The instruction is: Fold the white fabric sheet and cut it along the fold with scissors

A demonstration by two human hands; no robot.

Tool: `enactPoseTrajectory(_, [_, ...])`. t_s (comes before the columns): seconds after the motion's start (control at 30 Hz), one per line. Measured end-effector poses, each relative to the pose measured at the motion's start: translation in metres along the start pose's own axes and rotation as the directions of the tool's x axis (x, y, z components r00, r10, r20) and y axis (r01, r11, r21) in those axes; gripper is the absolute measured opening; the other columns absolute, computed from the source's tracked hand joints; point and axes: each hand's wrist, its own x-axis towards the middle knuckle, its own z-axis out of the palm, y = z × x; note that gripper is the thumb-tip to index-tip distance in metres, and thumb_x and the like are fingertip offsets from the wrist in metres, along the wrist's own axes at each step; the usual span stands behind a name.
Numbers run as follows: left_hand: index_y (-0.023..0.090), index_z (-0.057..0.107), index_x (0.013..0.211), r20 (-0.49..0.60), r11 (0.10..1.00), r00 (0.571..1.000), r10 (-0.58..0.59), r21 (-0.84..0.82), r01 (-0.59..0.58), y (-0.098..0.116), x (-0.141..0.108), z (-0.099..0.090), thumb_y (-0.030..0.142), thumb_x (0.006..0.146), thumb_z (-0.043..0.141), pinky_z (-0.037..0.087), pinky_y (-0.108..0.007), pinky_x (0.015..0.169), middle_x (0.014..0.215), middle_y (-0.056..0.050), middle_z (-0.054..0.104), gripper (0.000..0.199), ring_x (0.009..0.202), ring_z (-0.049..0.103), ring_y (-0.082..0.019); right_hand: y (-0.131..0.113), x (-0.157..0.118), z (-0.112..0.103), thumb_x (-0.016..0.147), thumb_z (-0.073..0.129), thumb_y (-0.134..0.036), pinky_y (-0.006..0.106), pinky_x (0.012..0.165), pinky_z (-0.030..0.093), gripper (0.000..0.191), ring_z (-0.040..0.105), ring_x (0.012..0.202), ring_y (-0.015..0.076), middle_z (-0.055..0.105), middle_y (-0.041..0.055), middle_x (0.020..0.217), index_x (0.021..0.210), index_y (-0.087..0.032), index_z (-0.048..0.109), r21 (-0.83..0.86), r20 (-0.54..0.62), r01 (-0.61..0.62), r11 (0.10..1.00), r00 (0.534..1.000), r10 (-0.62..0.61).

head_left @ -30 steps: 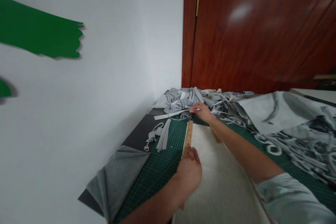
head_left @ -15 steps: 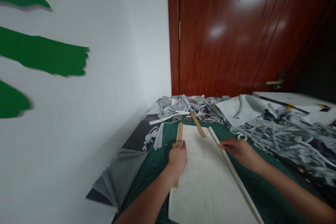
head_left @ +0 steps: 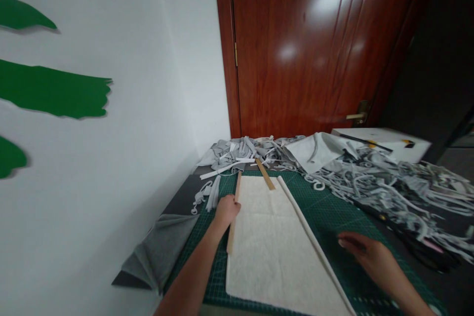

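Note:
A long cream cloth panel (head_left: 274, 242) lies flat on a green cutting mat (head_left: 333, 212), its right edge folded or rolled into a narrow strip (head_left: 314, 242). Along the cloth's left edge runs a wooden ruler (head_left: 232, 237), tilted up on its side, and my left hand (head_left: 226, 210) is closed around it. A second wooden ruler (head_left: 265, 176) rests across the top edge of the cloth. My right hand (head_left: 366, 254) hovers over the mat to the right of the cloth, fingers loosely curled and slightly blurred. Nothing shows in it.
Grey fabric scraps (head_left: 240, 148) pile up at the back, with a larger tangle of strips (head_left: 392, 182) on the right. Scissor-like black handles (head_left: 429, 252) lie beside that tangle. A folded grey cloth (head_left: 163, 247) sits by the left wall; a white box (head_left: 385, 140) stands behind.
My right hand has left the cloth's right edge and moved right and nearer to me. My left hand has tipped the ruler from flat onto its edge. The view has swung right.

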Motion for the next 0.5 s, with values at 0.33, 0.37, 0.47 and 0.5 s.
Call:
enactPoseTrajectory(0.33, [0.015, 0.071, 0.088, -0.021, 0.991, 0.999, -0.025, -0.134, 0.022, -0.045, 0.007, -0.023, 0.023, 0.088, 0.041, 0.046, -0.021, 0.06, 0.078, -0.003, 0.072, 0.031, 0.071, 0.066, -0.017, 0.024, 0.019, 0.002, 0.071, 0.051, -0.046, 0.033, 0.062, 0.05, 0.034, 0.068, 0.065, 0.0255, 0.075, 0.006, 0.073, 0.078, -0.022, 0.073, -0.1, 0.041, -0.042, 0.994, 0.998, 0.046])
enactPoseTrajectory(0.37, [0.016, 0.071, 0.087, -0.019, 0.995, 1.0, -0.024, -0.101, 0.022, -0.046, 0.006, -0.024, 0.021, 0.088, 0.042, 0.046, -0.021, 0.064, 0.08, -0.003, 0.072, 0.03, 0.075, 0.066, -0.017, 0.024, 0.021, 0.001, 0.072, 0.05, -0.043, 0.032, 0.063, 0.05, 0.032, 0.069, 0.068, 0.0255, 0.075, 0.0061, 0.075, 0.078, -0.022, 0.073, -0.131, 0.036, -0.033, 0.991, 0.999, 0.038])
enactPoseTrajectory(0.47, [0.016, 0.069, 0.087, -0.027, 0.999, 0.999, -0.02, 0.034, 0.021, -0.043, 0.004, -0.024, 0.015, 0.085, 0.044, 0.046, -0.024, 0.075, 0.089, -0.007, 0.071, 0.025, 0.087, 0.065, -0.02, 0.022, 0.03, 0.001, 0.077, 0.049, -0.032, 0.03, 0.067, 0.049, 0.027, 0.07, 0.077, 0.0256, 0.076, 0.0067, 0.082, 0.081, -0.022, 0.073, -0.286, -0.017, -0.008, 0.958, 1.0, 0.003])
enactPoseTrajectory(0.5, [0.015, 0.068, 0.089, -0.033, 0.996, 0.999, -0.017, 0.081, 0.02, -0.041, 0.003, -0.023, 0.015, 0.085, 0.044, 0.046, -0.027, 0.076, 0.091, -0.009, 0.07, 0.024, 0.09, 0.065, -0.022, 0.022, 0.032, 0.001, 0.078, 0.048, -0.029, 0.03, 0.068, 0.049, 0.027, 0.07, 0.079, 0.0256, 0.076, 0.0071, 0.084, 0.082, -0.022, 0.073, -0.333, -0.032, -0.003, 0.943, 0.999, -0.008])
